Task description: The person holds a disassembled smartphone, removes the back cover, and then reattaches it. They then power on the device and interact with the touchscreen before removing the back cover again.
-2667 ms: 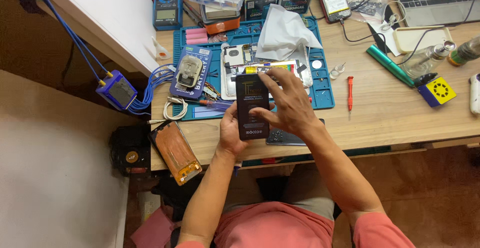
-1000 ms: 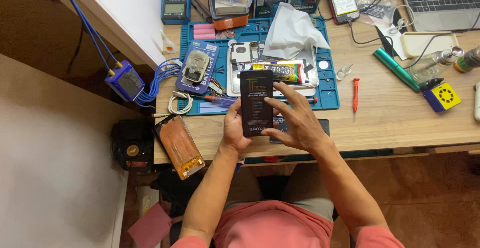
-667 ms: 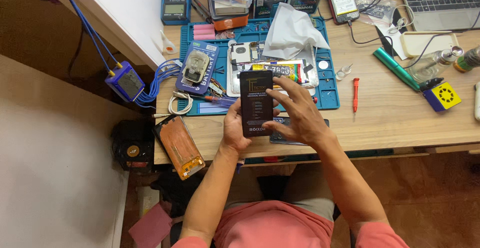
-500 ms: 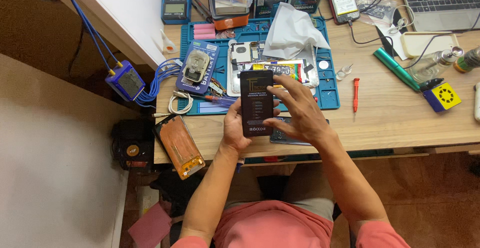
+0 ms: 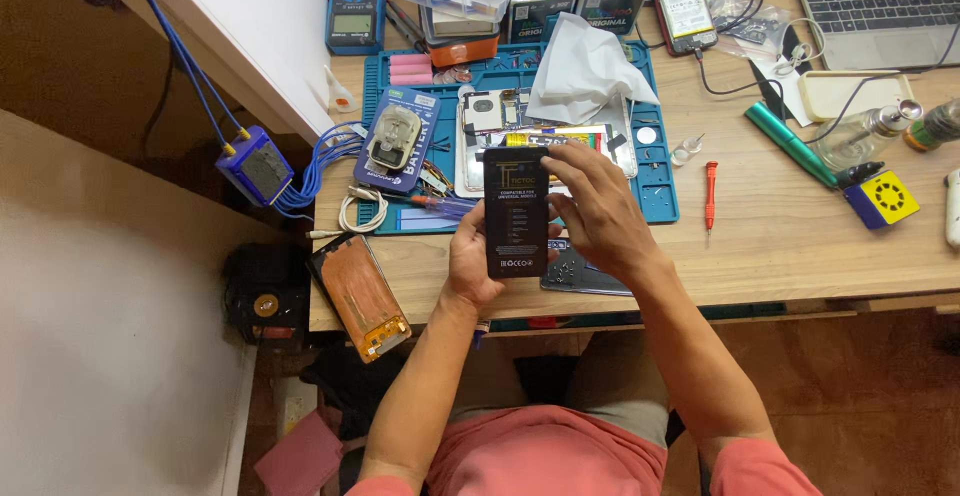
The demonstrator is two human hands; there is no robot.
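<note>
Left hand [image 5: 472,268] is clamping the flat black printed packet [image 5: 515,212] upright from below, steadying it while right hand's [image 5: 597,218] fingers are pinching its top edge above the wooden table [image 5: 790,246]

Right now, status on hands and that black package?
Left hand grips black flat package from below. Right hand pinches its top edge. Package held above blue work mat, nothing blocking.

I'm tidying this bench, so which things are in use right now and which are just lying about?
In use: black flat package, held by left hand and right hand.

Lying about: red screwdriver, puzzle cube, white tissue, multimeter, laptop.
</note>
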